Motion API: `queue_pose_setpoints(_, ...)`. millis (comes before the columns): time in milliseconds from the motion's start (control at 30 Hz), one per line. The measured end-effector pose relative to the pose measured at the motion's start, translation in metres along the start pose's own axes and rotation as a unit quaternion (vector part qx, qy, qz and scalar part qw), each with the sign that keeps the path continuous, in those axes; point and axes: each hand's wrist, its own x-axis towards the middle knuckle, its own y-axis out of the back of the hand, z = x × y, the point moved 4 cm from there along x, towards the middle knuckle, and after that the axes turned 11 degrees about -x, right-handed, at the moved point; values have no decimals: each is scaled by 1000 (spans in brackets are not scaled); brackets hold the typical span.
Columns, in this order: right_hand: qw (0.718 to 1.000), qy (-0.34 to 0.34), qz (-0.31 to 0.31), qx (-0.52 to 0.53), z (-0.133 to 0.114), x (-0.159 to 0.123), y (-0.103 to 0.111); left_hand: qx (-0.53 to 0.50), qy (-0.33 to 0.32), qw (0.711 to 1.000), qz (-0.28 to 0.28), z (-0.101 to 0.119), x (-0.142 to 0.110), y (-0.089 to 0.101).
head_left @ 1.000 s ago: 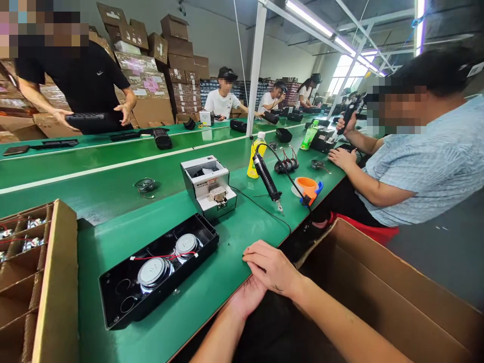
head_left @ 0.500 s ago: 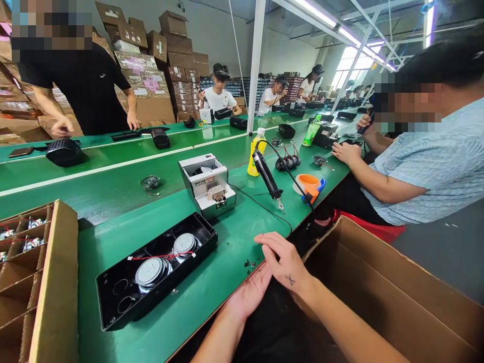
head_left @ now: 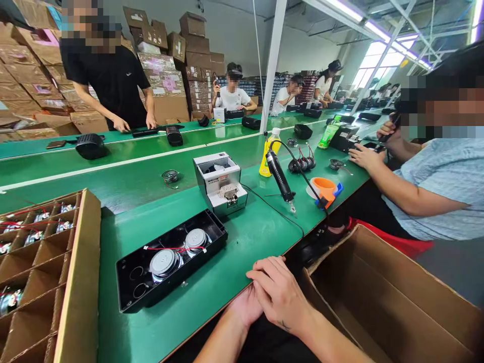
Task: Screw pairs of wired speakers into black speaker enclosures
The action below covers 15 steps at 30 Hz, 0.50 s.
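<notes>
My right hand [head_left: 278, 290] lies over my left hand at the bench's front edge, its fingers outstretched and slightly bent. Underneath, my left hand [head_left: 244, 305] shows only its wrist and part of the palm; its fingers are hidden. No small screws show around the hands now. To the left, a black speaker housing [head_left: 145, 302] lies open side up, holding a larger round speaker [head_left: 165, 263] and a smaller speaker [head_left: 196, 239] with red wires. Beyond it stands a grey-white screw feeder [head_left: 221, 184]. A black electric screwdriver [head_left: 279, 175] hangs over the bench, bit downward.
A divided carton [head_left: 77, 272] of speakers stands at left, an open cardboard box [head_left: 393, 292] at right. Orange tape [head_left: 324, 189], a yellow bottle [head_left: 269, 154] and loose speakers [head_left: 302, 165] lie beyond the screwdriver. A co-worker [head_left: 427, 186] sits close on the right.
My right hand has moved down over my left palm at the edge. Small dark screws seen beside the hands earlier no longer show on the bench. The camera view has turned a little left.
</notes>
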Motion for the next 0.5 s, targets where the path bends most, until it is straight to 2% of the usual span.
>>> queue_pose_setpoints(100, 999, 28, -2, 41, 4, 9, 6, -54, 8, 998, -5, -1, 4, 5)
queue_pose_setpoints(200, 998, 17, -8, 62, 30, 35, 2, -83, 14, 996, -12, 0, 8, 10)
queue_pose_setpoints(367, 1000, -5, -19, 23, 83, 91, -42, -76, 64, 995, -32, 3, 5, 13)
queue_pose_setpoints(500, 999, 18, -31, 7, 92, 100, -69, -64, 85, 992, -61, 6, -2, 17)
